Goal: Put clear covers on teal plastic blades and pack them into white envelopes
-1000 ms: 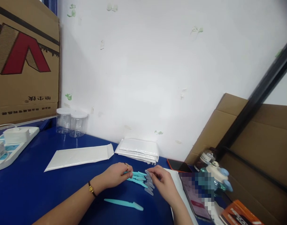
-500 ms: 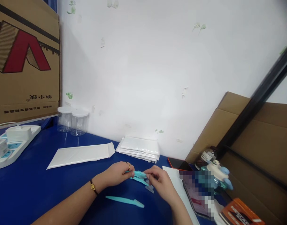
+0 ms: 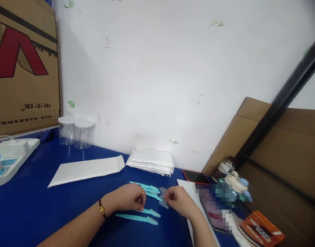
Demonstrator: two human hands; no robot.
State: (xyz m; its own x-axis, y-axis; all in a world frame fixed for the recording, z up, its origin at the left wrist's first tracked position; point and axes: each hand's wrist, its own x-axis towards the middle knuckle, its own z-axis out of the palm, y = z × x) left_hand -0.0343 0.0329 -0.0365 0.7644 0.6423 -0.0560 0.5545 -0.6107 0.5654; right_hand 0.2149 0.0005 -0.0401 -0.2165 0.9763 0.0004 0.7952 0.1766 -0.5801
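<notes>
My left hand [image 3: 131, 198] is closed, with its fingertips on the handle of a turquoise eyebrow razor [image 3: 151, 213] lying on the blue tabletop. Parallel to that one, nearer to me, lies another turquoise razor [image 3: 138, 218]. Several more razors [image 3: 147, 188] form a small pile just beyond my left hand, partly covered by it. My right hand [image 3: 179, 201] has its fingers pinched together beside a few clear plastic blade caps [image 3: 163, 204]. Whether a cap is between those fingers is hidden.
A white padded envelope [image 3: 86, 170] lies at left, and a stack of them [image 3: 152, 161] by the wall. Two clear jars [image 3: 83, 137] and a power strip [image 3: 31, 145] stand left. On the right are phones [image 3: 195, 176], a teal bottle [image 3: 233, 190] and an orange packet [image 3: 262, 228].
The razors that both hands were holding now lie on the table. My left hand has come nearer with one, set beside the front razor. My right hand has shifted slightly right, by the caps.
</notes>
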